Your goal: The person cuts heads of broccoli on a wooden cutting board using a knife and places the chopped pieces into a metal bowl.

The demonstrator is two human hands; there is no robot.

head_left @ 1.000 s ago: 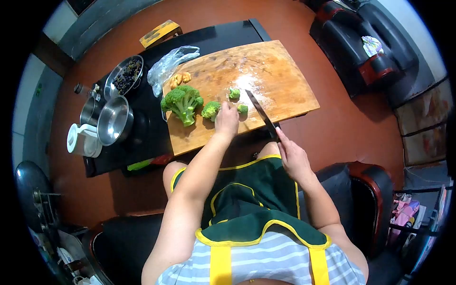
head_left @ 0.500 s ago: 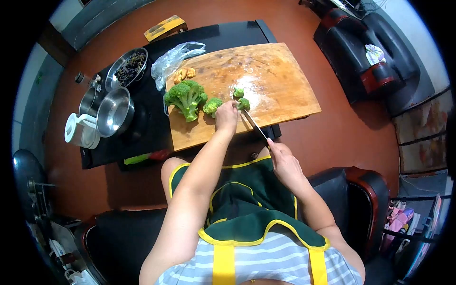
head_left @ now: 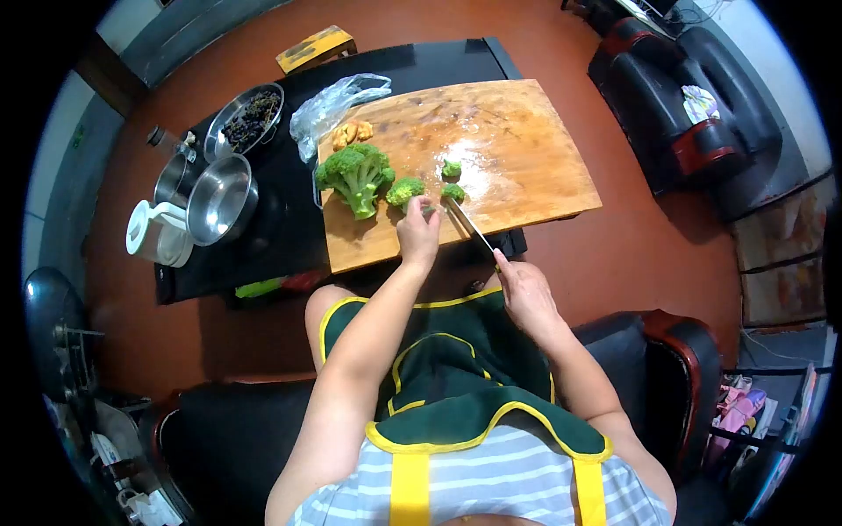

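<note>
My right hand (head_left: pixel 528 294) grips a knife (head_left: pixel 471 224) by its handle. The blade slants over the front edge of the wooden cutting board (head_left: pixel 517 131), its tip close to a small cut broccoli floret (head_left: pixel 453 192). My left hand (head_left: pixel 419 235) has its fingers curled at the stem end of a broccoli piece (head_left: pixel 404 190) and seems to hold it; the fingertips are partly hidden. Farther back lies another small floret (head_left: pixel 451 168). A large broccoli head (head_left: pixel 358 175) rests on the board left of my left hand.
Pieces of ginger (head_left: pixel 352 133) lie at the board's left edge beside a clear plastic bag (head_left: pixel 333 110). A steel bowl (head_left: pixel 221 200), a basin of dark grapes (head_left: pixel 253 123) and a white-lidded jug (head_left: pixel 156 233) stand on the black table (head_left: pixel 421 61). A yellow stool (head_left: pixel 316 50) is beyond.
My left hand has drawn back from the small floret by the knife to the larger broccoli piece on its left. The knife stays nearly in place. The view has shifted slightly.
</note>
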